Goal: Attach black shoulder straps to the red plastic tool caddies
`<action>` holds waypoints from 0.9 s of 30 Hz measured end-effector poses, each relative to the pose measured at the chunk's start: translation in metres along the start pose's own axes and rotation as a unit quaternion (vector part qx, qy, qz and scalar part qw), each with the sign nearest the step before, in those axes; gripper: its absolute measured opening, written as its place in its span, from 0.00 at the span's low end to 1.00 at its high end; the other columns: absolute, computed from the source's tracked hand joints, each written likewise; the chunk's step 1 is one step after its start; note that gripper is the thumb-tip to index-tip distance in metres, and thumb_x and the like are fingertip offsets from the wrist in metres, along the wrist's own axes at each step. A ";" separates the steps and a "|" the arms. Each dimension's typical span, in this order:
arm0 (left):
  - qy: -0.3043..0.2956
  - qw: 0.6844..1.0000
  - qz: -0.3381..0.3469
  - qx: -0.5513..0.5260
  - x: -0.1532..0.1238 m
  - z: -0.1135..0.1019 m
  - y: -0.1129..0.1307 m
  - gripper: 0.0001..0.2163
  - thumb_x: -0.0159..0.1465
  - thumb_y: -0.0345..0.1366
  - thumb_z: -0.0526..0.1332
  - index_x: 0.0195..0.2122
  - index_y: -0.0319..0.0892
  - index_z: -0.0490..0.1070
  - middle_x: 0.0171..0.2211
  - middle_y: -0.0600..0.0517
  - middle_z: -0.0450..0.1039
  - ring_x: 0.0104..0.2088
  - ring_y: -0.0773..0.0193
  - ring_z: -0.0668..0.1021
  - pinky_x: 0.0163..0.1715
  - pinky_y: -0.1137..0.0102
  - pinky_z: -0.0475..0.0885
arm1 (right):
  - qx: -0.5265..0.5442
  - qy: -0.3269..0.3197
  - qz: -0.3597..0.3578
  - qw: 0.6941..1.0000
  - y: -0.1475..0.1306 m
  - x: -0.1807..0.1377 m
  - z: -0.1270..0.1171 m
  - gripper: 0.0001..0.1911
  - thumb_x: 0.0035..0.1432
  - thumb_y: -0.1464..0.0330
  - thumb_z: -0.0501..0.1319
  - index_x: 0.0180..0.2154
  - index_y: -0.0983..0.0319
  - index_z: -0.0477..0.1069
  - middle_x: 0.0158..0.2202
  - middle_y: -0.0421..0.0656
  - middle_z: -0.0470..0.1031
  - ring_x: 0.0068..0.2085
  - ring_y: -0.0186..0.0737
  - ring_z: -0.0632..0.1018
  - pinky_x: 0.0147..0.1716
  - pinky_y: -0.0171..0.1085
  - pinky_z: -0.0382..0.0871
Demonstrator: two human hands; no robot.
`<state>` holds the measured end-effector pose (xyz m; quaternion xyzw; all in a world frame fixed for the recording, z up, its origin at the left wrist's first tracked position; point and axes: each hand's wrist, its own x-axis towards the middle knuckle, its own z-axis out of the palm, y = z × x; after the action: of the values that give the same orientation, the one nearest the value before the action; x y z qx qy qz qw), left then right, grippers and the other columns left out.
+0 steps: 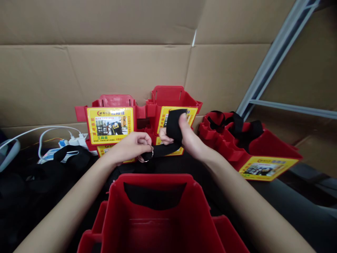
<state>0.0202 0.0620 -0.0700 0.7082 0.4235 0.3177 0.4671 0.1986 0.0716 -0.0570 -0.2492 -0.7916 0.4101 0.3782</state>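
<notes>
A black webbing strap (164, 150) stretches between my two hands, above the far rim of a red plastic tool box (155, 179). My left hand (134, 146) pinches the strap's left end, where a metal ring (147, 160) shows at the fingers. My right hand (185, 135) grips the other end, folded upward with the thumb pressed on it. The near box faces me with its open top. A black band (155, 196) runs across the inside of its far wall.
Red tool boxes with yellow labels (110, 125) are stacked against the cardboard wall (126, 70). More boxes with black straps (247, 140) stand at right, by a metal frame (273, 59). Left lie a power strip with plugs (77, 140) and black straps (71, 158).
</notes>
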 end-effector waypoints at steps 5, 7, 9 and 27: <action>-0.056 0.997 -0.008 -0.056 0.000 0.004 -0.001 0.04 0.53 0.27 0.58 0.27 0.39 0.61 0.22 0.58 0.64 0.21 0.75 0.69 0.23 0.76 0.72 | -0.038 -0.006 0.021 0.999 0.011 0.002 0.004 0.27 0.54 0.45 0.46 0.25 0.63 0.61 0.18 0.35 0.51 0.19 0.27 0.54 0.18 0.30 0.48; -0.073 0.994 -0.014 -0.085 -0.001 0.004 -0.001 0.04 0.53 0.27 0.58 0.29 0.39 0.63 0.24 0.58 0.65 0.23 0.74 0.71 0.24 0.76 0.73 | -0.020 -0.033 0.024 0.999 0.012 0.000 0.006 0.31 0.56 0.44 0.38 0.27 0.62 0.62 0.19 0.35 0.51 0.20 0.28 0.54 0.18 0.30 0.49; -0.078 0.991 -0.022 -0.106 -0.001 0.003 -0.002 0.04 0.53 0.27 0.59 0.30 0.38 0.65 0.26 0.56 0.67 0.25 0.73 0.72 0.25 0.76 0.73 | -0.018 -0.040 0.049 0.998 0.012 0.000 0.008 0.34 0.56 0.44 0.32 0.25 0.63 0.61 0.19 0.36 0.51 0.21 0.29 0.56 0.19 0.30 0.51; 0.013 0.995 -0.001 -0.096 0.003 0.000 -0.005 0.10 0.48 0.23 0.60 0.33 0.37 0.70 0.26 0.53 0.74 0.27 0.70 0.76 0.28 0.76 0.71 | -0.138 -0.048 0.099 0.984 0.009 0.000 0.001 0.12 0.49 0.66 0.61 0.27 0.62 0.58 0.20 0.34 0.66 0.23 0.31 0.72 0.22 0.29 0.59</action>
<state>0.0196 0.0655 -0.0740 0.6551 0.3981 0.3656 0.5279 0.1991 0.0759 -0.0651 -0.3559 -0.8294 0.3440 0.2590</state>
